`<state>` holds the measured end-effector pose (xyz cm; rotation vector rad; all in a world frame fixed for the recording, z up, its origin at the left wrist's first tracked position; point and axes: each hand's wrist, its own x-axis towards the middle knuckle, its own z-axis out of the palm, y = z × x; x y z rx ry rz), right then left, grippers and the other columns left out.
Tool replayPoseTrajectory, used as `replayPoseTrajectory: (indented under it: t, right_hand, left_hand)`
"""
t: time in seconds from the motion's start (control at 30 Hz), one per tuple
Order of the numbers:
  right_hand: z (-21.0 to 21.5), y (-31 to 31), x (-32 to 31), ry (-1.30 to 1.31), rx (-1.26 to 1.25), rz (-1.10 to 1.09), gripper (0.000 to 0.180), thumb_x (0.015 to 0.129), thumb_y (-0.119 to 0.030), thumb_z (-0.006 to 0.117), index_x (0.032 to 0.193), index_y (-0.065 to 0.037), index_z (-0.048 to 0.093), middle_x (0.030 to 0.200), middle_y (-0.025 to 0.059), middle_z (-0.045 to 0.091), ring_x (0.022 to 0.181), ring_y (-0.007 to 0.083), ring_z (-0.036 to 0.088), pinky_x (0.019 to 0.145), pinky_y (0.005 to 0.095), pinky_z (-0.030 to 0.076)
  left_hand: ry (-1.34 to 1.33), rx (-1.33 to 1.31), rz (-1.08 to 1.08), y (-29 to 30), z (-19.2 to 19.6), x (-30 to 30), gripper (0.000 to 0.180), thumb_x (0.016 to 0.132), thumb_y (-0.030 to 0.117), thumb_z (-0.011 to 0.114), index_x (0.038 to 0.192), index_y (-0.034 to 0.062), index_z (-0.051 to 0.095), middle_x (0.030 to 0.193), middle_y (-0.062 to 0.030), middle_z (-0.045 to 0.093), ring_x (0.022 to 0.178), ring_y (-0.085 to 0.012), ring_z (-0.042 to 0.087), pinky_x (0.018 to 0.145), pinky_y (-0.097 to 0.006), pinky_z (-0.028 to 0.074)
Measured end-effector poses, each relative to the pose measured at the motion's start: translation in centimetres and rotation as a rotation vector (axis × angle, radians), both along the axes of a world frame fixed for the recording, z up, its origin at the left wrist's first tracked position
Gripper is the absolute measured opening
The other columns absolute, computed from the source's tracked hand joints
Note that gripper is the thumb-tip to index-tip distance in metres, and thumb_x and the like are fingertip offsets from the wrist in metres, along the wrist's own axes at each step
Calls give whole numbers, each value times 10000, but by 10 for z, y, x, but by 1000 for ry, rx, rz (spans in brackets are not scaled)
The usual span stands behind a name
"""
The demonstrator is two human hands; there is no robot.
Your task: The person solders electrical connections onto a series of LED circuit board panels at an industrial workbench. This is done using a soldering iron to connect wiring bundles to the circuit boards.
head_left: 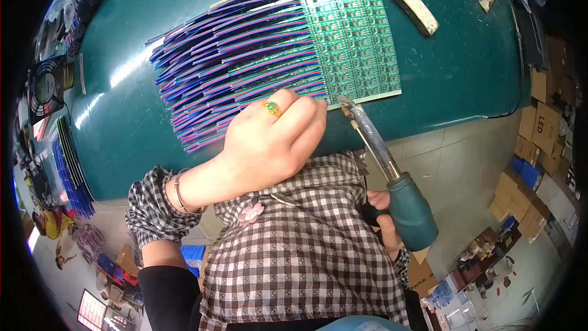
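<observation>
On the green bench (453, 79), a green circuit-board panel (352, 43), pale along its edges, bears tight rows of tiny components. Striped wires (245, 55) in blue, red, green and dark tones spread leftward from it. The left hand (272, 135) curls at its lower edge; whether it pinches a wire cannot be told. The right hand (387, 230) grips a soldering iron (401, 190).

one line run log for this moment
left hand: curled by wires, grip hidden | right hand: holding soldering iron, tip near circuit boards, contact unclear | table: circuit boards, wires extending left
</observation>
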<state>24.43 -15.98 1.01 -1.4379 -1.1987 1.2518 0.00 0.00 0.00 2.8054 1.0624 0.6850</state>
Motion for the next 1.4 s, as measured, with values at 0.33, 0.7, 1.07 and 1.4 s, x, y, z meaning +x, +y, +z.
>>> replayPoseTrajectory:
  t: [0.33,0.7,1.07,1.4]
  right_hand:
    - [18,13,-17,-31,-82,-82,549,757,-264,849,1096,78,587,971,167,709,896,235,702,827,345,565]
    - [8,21,-25,-18,-45,-91,508,746,-265,855,1047,66,613,890,124,700,859,228,700,790,340,566]
    - [5,6,-13,80,-66,-143,526,740,-244,863,1051,77,586,873,131,693,855,236,694,824,368,569]
    - [8,15,-23,100,-72,-148,531,736,-231,867,1056,82,581,869,134,693,864,241,694,835,375,568]
  left_hand:
    - [-14,5,7,2,0,-5,297,672,136,604,943,19,639,829,-21,500,716,-146,520,534,-244,434]
    - [-25,-1,25,11,-6,-19,313,679,123,616,967,4,645,856,-33,524,734,-152,535,528,-237,447]
    - [37,-129,7,1,8,-5,401,651,72,633,1035,-38,672,959,-78,618,783,-187,607,613,-283,516]
    - [20,-96,12,6,3,-16,390,648,72,641,1022,-30,678,939,-73,624,771,-181,606,603,-277,515]
